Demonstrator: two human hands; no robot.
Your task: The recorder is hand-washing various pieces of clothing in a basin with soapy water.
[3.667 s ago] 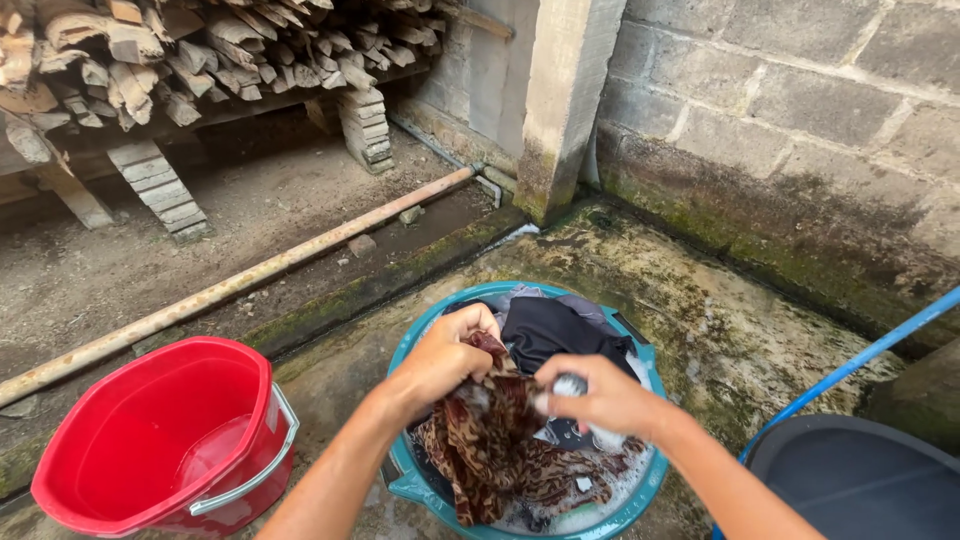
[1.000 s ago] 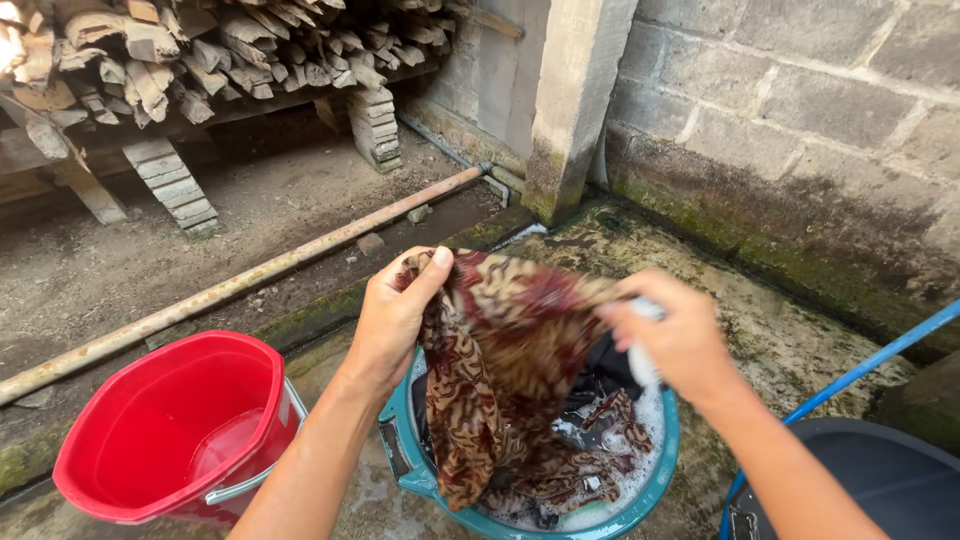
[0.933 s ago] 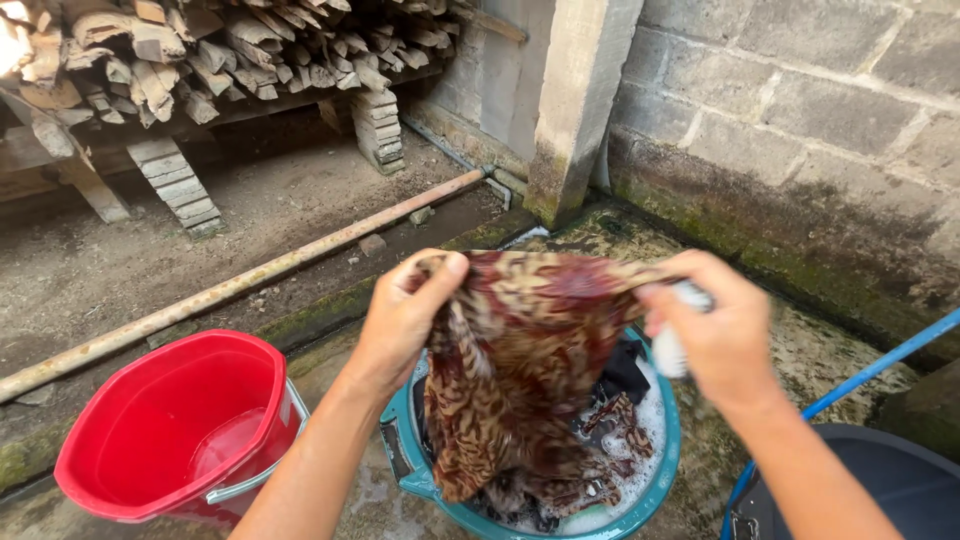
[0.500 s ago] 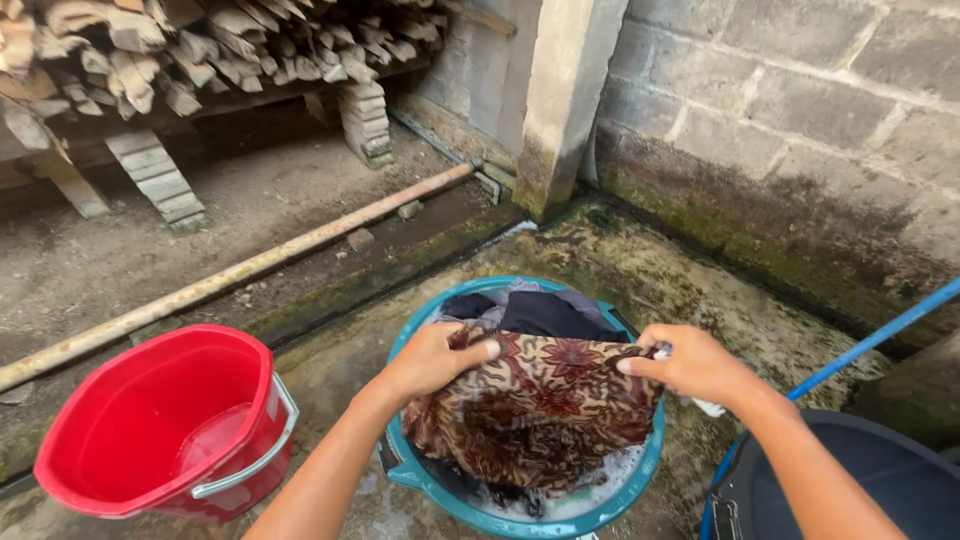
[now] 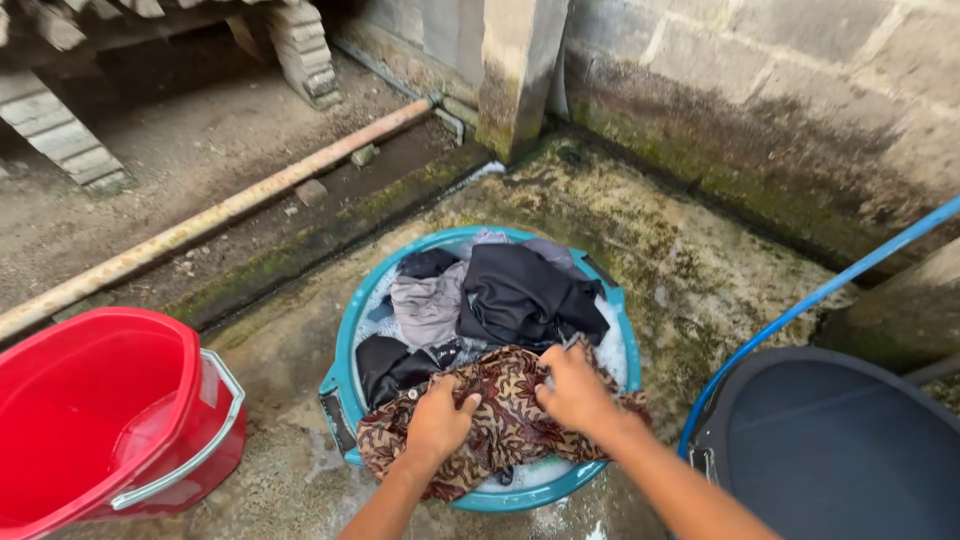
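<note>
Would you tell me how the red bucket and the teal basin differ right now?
The red bucket holds only a little water; the teal basin is piled with clothes and suds. The bucket has a metal bail handle and nobody touches it; both hands press a patterned cloth over the basin's rim. Both stand on wet concrete.

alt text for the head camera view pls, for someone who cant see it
Two bare hands, left hand and right hand, press a brown patterned cloth over the near rim of a teal wash basin holding dark clothes and suds. A red bucket sits left, a dark tub right.
</note>
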